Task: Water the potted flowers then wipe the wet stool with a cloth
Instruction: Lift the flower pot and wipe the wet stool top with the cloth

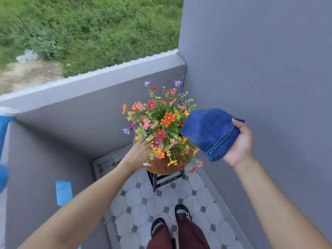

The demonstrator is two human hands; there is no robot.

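Note:
A bunch of colourful potted flowers [159, 123] stands on a round brown wooden stool [164, 166] in the balcony corner. The pot itself is hidden under the blooms. My left hand [138, 152] reaches in among the flowers at their left side, over the stool top; its fingertips are hidden by the stems. My right hand [239, 142] is raised to the right of the flowers and holds a folded blue cloth [209, 131], which hangs just beside the blooms and above the stool's right edge.
Grey balcony walls [251, 69] close in on the right, back and left. The floor [161, 203] is tiled, and my feet in sandals stand near the stool. A blue and white object [6, 117] sits on the left ledge. Grass lies beyond the parapet.

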